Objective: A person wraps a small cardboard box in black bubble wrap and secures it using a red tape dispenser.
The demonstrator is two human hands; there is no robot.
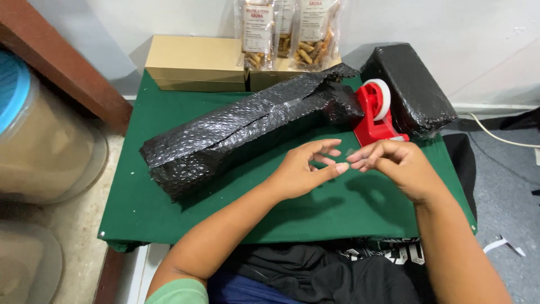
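— What are my hands doing?

— My left hand (306, 166) and right hand (388, 160) meet fingertip to fingertip over the green table (169, 214); they seem to pinch a clear strip of tape (350, 153) between them, though I can barely make it out.

— And the wrap?

— The black bubble-wrap roll (242, 126) lies just beyond my hands, its long axis running from near-left up to far-right. My left hand is nearer. The red tape dispenser (376, 112) stands just past my right hand.

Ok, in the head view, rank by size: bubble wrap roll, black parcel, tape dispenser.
1. Bubble wrap roll, clearly largest.
2. Black parcel.
3. Tape dispenser, smallest.
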